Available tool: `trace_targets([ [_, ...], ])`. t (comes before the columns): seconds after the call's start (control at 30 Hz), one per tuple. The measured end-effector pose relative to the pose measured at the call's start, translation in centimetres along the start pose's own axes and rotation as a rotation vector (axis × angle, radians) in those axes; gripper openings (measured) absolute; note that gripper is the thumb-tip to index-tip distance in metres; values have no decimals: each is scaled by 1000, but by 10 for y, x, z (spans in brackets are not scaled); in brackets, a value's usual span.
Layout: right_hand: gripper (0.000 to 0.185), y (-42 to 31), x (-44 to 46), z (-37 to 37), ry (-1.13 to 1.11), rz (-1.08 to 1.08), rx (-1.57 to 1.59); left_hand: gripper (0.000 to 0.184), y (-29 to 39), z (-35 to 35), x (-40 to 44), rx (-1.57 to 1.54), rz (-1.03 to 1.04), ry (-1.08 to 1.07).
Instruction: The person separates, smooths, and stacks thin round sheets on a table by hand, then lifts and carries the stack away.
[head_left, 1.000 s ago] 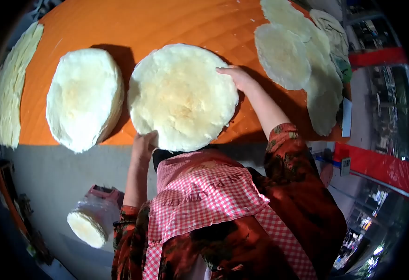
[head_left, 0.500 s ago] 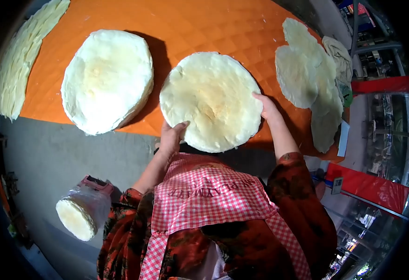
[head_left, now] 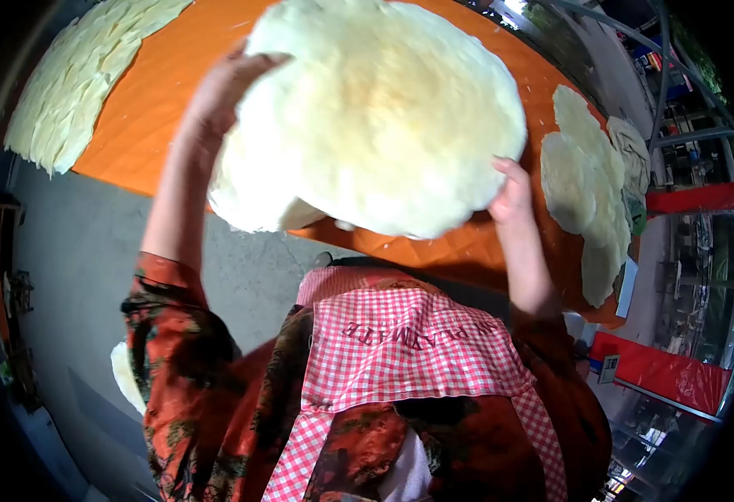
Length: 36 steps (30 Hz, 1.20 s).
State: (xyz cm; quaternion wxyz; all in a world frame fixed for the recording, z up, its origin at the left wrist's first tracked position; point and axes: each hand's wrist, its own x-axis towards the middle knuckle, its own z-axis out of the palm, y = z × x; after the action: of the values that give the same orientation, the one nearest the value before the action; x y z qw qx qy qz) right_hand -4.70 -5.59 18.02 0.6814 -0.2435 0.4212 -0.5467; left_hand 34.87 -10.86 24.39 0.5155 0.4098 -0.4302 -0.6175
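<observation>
A large, round, pale flatbread (head_left: 392,117) with a faintly browned middle is lifted close to me in both hands. My left hand (head_left: 229,84) grips its upper left edge, the thumb lying over the top face. At the lower right edge, my right hand (head_left: 511,188) is closed on the rim, fingers partly hidden underneath. Whether it is one sheet or several together I cannot tell. Partly covered by it, a pile of flatbreads (head_left: 246,197) shows at the lower left, at the near edge of the orange-covered table (head_left: 145,125).
Overlapping thin flatbreads (head_left: 585,192) lie at the table's right end, beside a crumpled cloth (head_left: 631,155). Many folded, layered pale sheets (head_left: 87,79) cover the far left. Part of another flatbread stack (head_left: 124,376) shows low at the left, behind my sleeve.
The flatbread has come up and left, nearer the camera, and now overlaps the left pile. My left hand has shifted from its lower left to its upper left edge. The view has turned slightly.
</observation>
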Motion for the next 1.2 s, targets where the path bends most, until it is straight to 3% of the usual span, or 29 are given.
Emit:
trace_targets([
  [0.1,57,61,18,64,-112,87,96,41,16,-68,-10,123,59,201],
  [0.13,56,90,27,71,-146,127,148,45,-1,-109,0,85,7,97],
  [0.23,43,175,42,83,-80,288,63,45,-78,-206,-2,191,-163,232],
  [0.27,40,195,45,76,-49,369,18,42,-104,-233,-5,428,-337,348],
  [0.3,38,208,46,71,-19,451,-28,40,-122,-220,-21,425,-260,551],
  [0.37,36,196,42,81,-26,430,-119,40,-147,-232,-28,333,-156,575],
  [0.57,34,174,26,108,-27,427,-288,40,-141,-225,-39,178,-122,544],
  [0.67,35,175,26,89,-77,584,-400,38,-152,-221,-49,161,-2,535],
  [0.73,47,161,27,79,-16,644,-593,41,-162,-213,-66,73,-61,647],
  [0.83,48,138,49,71,330,272,-816,56,-174,-201,-87,-72,-6,581],
  [0.9,53,134,88,52,247,-157,-1085,56,-168,-185,-88,-130,-15,670],
  [0.93,63,136,101,62,313,-369,-1142,55,-171,-185,-85,-47,-13,652],
  [0.97,67,137,112,72,310,-402,-1196,55,-179,-184,-80,33,-10,633],
  [1.03,74,162,135,78,306,-214,-1271,53,-187,-183,-75,115,-39,614],
  [1.1,82,183,146,78,280,228,-1176,50,-188,-183,-73,126,-106,606],
  [1.13,86,172,139,83,243,228,-1224,46,-179,-184,-73,111,-159,595],
  [1.2,83,165,135,84,213,318,-1043,53,-158,-181,-75,189,-387,656],
])
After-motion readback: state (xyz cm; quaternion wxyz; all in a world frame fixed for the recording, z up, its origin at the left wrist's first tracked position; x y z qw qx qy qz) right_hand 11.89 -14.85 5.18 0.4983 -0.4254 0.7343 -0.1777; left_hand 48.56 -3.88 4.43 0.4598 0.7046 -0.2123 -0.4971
